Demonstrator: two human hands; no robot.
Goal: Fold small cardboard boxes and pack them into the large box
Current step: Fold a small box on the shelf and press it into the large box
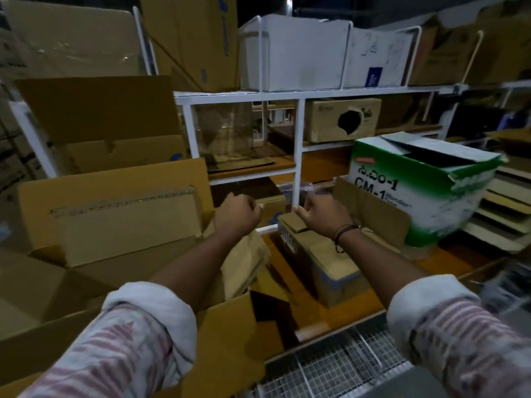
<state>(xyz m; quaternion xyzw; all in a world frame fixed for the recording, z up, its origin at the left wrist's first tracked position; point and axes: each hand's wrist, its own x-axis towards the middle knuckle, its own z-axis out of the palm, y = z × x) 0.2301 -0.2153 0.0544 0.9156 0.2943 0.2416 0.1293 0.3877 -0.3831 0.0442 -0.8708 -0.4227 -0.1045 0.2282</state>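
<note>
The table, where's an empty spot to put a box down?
One bare patch of orange table, right of the right hand, in front of the green-and-white box. Another near the front edge, beside the wire mesh. The left side is crowded with open cardboard boxes.

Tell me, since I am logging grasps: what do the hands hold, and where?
Both hands, left and right, are curled at the top edge of a small cardboard box; blur hides the exact grip.
</note>
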